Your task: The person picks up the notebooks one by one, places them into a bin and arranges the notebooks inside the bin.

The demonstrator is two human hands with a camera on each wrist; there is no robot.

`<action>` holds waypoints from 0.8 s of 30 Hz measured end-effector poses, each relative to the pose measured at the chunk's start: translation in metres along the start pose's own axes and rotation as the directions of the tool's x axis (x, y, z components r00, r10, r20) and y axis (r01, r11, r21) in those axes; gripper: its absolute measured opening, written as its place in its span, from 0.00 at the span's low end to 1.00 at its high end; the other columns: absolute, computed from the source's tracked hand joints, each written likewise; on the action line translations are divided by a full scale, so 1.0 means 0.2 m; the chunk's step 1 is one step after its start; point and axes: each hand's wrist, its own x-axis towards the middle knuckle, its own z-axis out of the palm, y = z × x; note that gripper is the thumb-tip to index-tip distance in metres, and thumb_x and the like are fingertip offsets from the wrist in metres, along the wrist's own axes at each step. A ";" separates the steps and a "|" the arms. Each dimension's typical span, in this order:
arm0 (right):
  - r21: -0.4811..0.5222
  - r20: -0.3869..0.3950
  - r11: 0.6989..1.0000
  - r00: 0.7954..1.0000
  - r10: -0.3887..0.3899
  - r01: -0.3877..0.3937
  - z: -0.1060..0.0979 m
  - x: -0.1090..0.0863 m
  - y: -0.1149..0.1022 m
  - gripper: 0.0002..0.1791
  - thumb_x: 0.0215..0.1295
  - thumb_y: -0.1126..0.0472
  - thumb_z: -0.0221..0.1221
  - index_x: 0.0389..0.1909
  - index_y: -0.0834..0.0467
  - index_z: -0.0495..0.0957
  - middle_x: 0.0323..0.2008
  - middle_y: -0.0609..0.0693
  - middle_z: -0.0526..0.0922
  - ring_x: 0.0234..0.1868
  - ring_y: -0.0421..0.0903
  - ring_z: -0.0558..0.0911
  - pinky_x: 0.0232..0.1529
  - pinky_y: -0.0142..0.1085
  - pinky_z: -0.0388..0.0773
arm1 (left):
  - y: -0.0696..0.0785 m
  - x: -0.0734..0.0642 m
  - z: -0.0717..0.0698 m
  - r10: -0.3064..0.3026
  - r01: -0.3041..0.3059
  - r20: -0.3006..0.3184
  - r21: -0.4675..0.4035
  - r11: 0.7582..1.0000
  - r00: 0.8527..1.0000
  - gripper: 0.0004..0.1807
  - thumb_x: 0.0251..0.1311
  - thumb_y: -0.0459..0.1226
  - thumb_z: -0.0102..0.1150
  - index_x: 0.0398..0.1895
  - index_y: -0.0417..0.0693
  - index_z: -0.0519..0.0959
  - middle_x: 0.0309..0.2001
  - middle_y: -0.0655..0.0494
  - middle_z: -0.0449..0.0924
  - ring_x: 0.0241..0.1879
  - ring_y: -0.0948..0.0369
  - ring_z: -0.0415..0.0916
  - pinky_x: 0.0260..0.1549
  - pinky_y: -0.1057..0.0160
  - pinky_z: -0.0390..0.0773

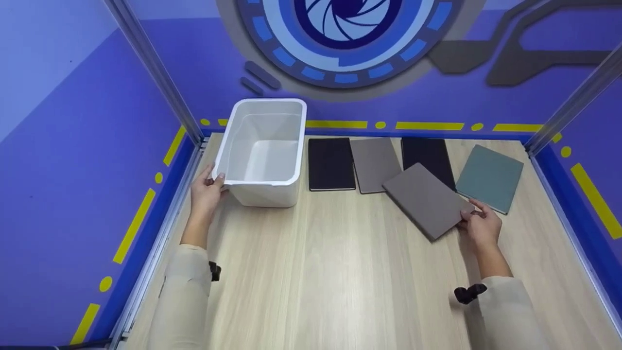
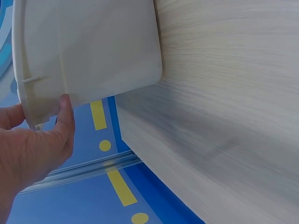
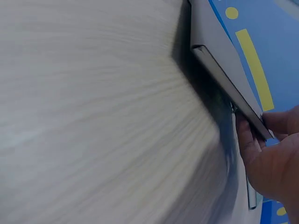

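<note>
Head view: my left grip (image 1: 205, 192) is pinching the white bin (image 1: 265, 195) by the rim, near-left corner. My right grip (image 1: 483, 227) is pinching the held notebook (image 1: 425, 201) near its right-hand corner; it's sitting skewed in front of the row, overlapping the flat taupe notebook (image 1: 373, 165) and the right black notebook (image 1: 423, 151). Those two, the left black notebook (image 1: 331, 164) and the green notebook (image 1: 491, 179) are lying along the back of the tabletop (image 1: 340, 272). Progress, my read: early. One picked up, four lying untouched, all five outside the bin.

Left wrist: the bin's plain outer wall is showing; my thumb and fingers are straddling the rim.

Right wrist: thumb on top, fingers underneath. The held notebook is looking closed, taupe, plain-covered, pale page edges showing. Gripped end is hanging clear of the tabletop; I'm not able to tell about the far end.
</note>
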 end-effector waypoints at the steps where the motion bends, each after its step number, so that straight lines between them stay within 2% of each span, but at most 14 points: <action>1: 0.023 0.004 1.000 1.000 0.003 -0.003 0.00 0.00 0.00 0.33 0.76 0.69 0.61 0.80 0.57 0.68 0.37 0.39 0.80 0.35 0.30 0.86 0.41 0.24 0.88 | 0.00 0.00 0.00 0.001 -0.001 0.005 -0.004 1.000 1.000 0.33 0.83 0.39 0.49 0.87 0.57 0.56 0.71 0.36 0.68 0.70 0.48 0.76 0.72 0.49 0.80; 6: 0.140 0.064 0.988 0.996 0.055 -0.063 0.00 -0.02 0.01 0.40 0.72 0.70 0.65 0.83 0.57 0.62 0.37 0.36 0.83 0.37 0.29 0.87 0.44 0.23 0.87 | 0.00 0.00 0.00 -0.007 0.007 0.005 -0.021 1.000 1.000 0.33 0.84 0.38 0.48 0.87 0.57 0.55 0.76 0.34 0.65 0.71 0.47 0.74 0.73 0.49 0.79; 9: 0.173 0.093 0.981 0.993 0.068 -0.084 0.01 -0.03 0.02 0.42 0.73 0.70 0.65 0.84 0.57 0.59 0.36 0.35 0.85 0.39 0.29 0.86 0.44 0.21 0.86 | -0.01 0.00 0.00 0.002 -0.002 0.003 -0.009 1.000 1.000 0.33 0.84 0.38 0.48 0.87 0.57 0.55 0.77 0.34 0.65 0.69 0.48 0.75 0.74 0.48 0.78; 12: 0.161 0.105 0.985 0.994 0.043 -0.060 0.02 -0.04 0.03 0.41 0.74 0.71 0.62 0.84 0.58 0.58 0.36 0.34 0.85 0.39 0.29 0.85 0.44 0.21 0.85 | 0.00 0.00 0.00 0.022 -0.022 0.005 0.022 1.000 1.000 0.33 0.84 0.39 0.48 0.87 0.57 0.55 0.77 0.35 0.65 0.68 0.49 0.75 0.74 0.48 0.79; 17: 0.130 0.082 0.992 0.997 -0.017 0.006 0.05 -0.04 0.05 0.36 0.74 0.75 0.60 0.81 0.61 0.63 0.38 0.37 0.85 0.39 0.30 0.87 0.45 0.25 0.89 | 0.00 0.00 0.00 0.033 -0.033 0.010 0.038 0.999 0.999 0.33 0.85 0.39 0.46 0.88 0.57 0.54 0.79 0.36 0.63 0.70 0.48 0.74 0.74 0.48 0.78; 24: 0.186 0.056 0.982 0.998 -0.007 -0.003 0.07 -0.06 0.04 0.33 0.75 0.76 0.57 0.79 0.61 0.66 0.45 0.44 0.81 0.38 0.34 0.88 0.43 0.31 0.92 | 0.00 -0.01 0.00 0.027 -0.027 0.013 0.047 0.999 1.000 0.33 0.85 0.39 0.45 0.88 0.58 0.53 0.81 0.37 0.62 0.72 0.47 0.72 0.75 0.49 0.77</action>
